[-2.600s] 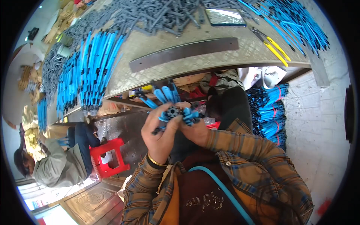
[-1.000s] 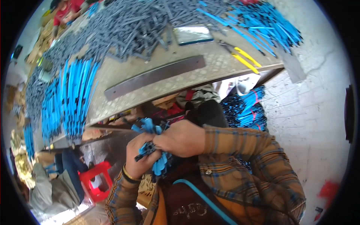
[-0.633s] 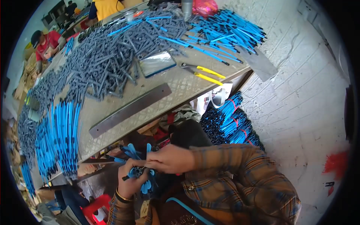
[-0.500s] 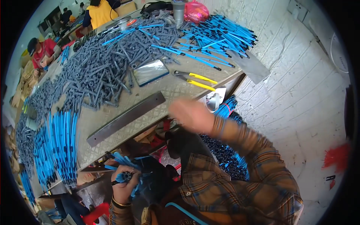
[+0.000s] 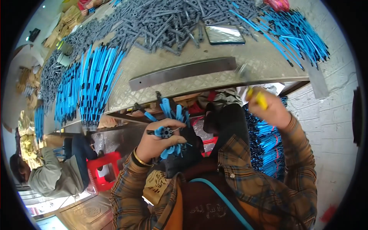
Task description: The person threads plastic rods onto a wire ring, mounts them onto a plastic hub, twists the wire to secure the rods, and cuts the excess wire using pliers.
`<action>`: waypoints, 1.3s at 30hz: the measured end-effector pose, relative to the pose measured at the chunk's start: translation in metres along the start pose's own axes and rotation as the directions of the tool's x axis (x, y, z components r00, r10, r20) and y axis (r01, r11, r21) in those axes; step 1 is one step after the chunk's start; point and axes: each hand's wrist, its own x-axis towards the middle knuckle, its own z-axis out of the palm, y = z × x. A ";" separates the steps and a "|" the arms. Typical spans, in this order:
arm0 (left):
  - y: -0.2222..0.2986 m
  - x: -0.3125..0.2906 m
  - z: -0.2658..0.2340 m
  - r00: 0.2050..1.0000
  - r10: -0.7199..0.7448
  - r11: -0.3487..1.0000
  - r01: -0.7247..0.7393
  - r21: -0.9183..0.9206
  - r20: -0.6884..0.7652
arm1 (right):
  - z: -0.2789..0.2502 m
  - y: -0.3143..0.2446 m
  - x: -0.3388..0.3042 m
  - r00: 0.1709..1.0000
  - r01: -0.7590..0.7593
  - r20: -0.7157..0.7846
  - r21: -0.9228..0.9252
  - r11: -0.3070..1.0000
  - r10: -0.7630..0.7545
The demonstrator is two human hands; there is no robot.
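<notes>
My left hand (image 5: pixel 153 143) is closed around a bundle of blue strips with black ends (image 5: pixel 166 132), in front of my lap. Their ends fan out beyond the fingers, and a round, dark ribbed piece shows between thumb and forefinger. Off to the right, at the table's front edge, my right hand (image 5: pixel 275 111) grips yellow-handled pincers (image 5: pixel 262 100). The metal jaws point up over the tabletop and are smeared by motion.
A long metal bar (image 5: pixel 184 73) lies near the table edge, with a flat shiny-topped block (image 5: pixel 224 34) behind it. Grey plastic plugs (image 5: pixel 153 28) are heaped beyond. Blue strips lie left (image 5: pixel 99 80) and right (image 5: pixel 301 36). A person (image 5: pixel 57 176) sits by a red stool (image 5: pixel 103 172).
My right hand, empty and blurred before, now holds the pincers that lay on the table. The view has turned left and down; my left hand still holds its bundle.
</notes>
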 end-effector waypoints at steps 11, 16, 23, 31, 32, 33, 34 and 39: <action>-0.004 -0.005 -0.009 0.997 -0.043 0.998 0.045 -0.032 0.068 | 0.088 -0.036 0.042 0.896 0.372 0.094 -0.691 0.619 -0.433; -0.002 -0.003 -0.011 0.998 0.016 0.997 -0.021 0.074 0.065 | 0.090 -0.033 0.048 0.895 0.397 0.124 -0.659 0.638 -0.429; -0.002 0.000 -0.011 0.996 0.042 0.997 -0.046 0.056 0.081 | 0.072 -0.026 0.054 0.830 0.125 0.558 -0.166 0.978 -0.011; -0.008 -0.001 -0.014 0.985 0.061 0.997 -0.067 0.033 0.159 | 0.069 -0.031 0.041 0.694 -0.203 0.720 0.168 0.965 0.021; -0.008 0.001 -0.015 0.987 0.056 0.998 -0.062 0.033 0.154 | 0.068 -0.030 0.040 0.691 -0.211 0.723 0.185 0.960 0.012; -0.007 0.003 -0.016 0.988 0.042 0.998 -0.047 0.030 0.151 | 0.067 -0.027 0.040 0.686 -0.210 0.727 0.188 0.960 0.008; -0.005 0.004 -0.016 0.989 0.029 0.999 -0.033 0.027 0.148 | 0.066 -0.021 0.038 0.643 -0.361 0.763 0.235 0.902 0.059; -0.003 0.002 -0.017 0.964 0.083 0.993 -0.101 0.062 0.252 | 0.079 -0.003 0.027 0.405 -0.799 0.914 0.351 0.489 0.006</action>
